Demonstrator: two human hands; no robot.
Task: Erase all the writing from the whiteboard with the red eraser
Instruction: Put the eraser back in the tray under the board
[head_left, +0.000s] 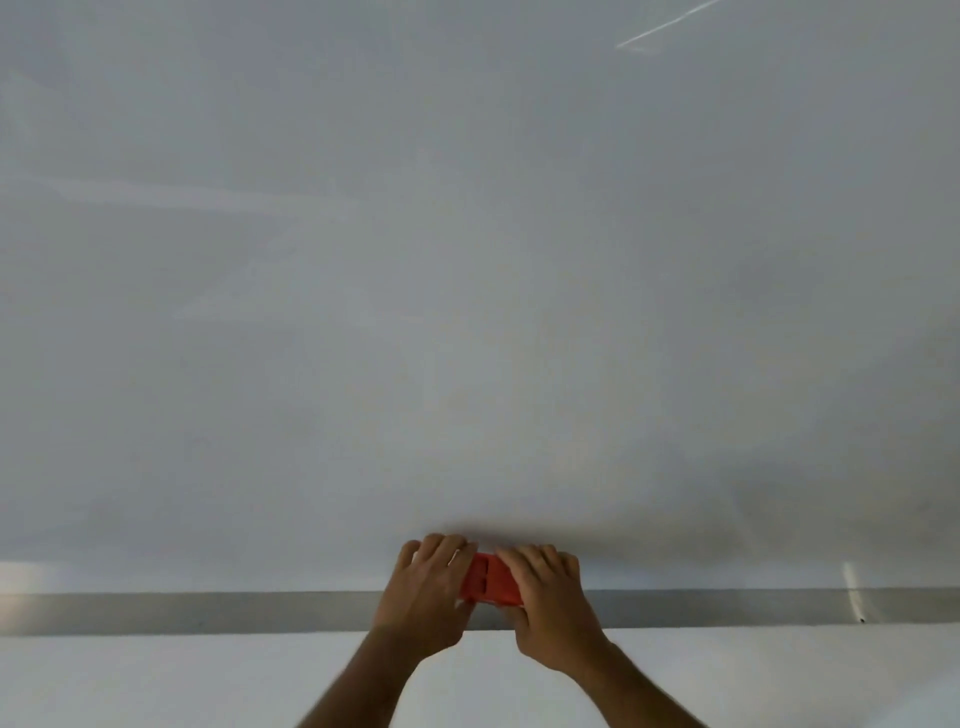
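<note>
Both hands: left hand (423, 597) and right hand (550, 603) are low and centre in the head view, each closed over one end of the red eraser (491, 581); only its middle shows between them
Eraser position: pressed at the bottom edge of the whiteboard (467, 286), just above the grey metal rail (208, 613) that runs across the frame
Long axis: appears to lie left to right, along the rail; left hand on its left end, right hand on its right end
Left fingers (441, 545): curled over the top of the eraser, narrow, holding it
Right fingers (545, 556): likewise curled over the top, narrow, holding it; thumbs largely hidden
Which hand is nearer: neither, I'd say; both sit on the eraser, evenly matched
Board: no writing visible across the whole surface above; only faint smears and a bright reflected streak (670, 23) at top right
Judgement: job looks close to done; any coming stroke would go sideways along the rail or straight up, since the open board lies wholly above the fingers
Risk: eraser catching on the rail's lip
</note>
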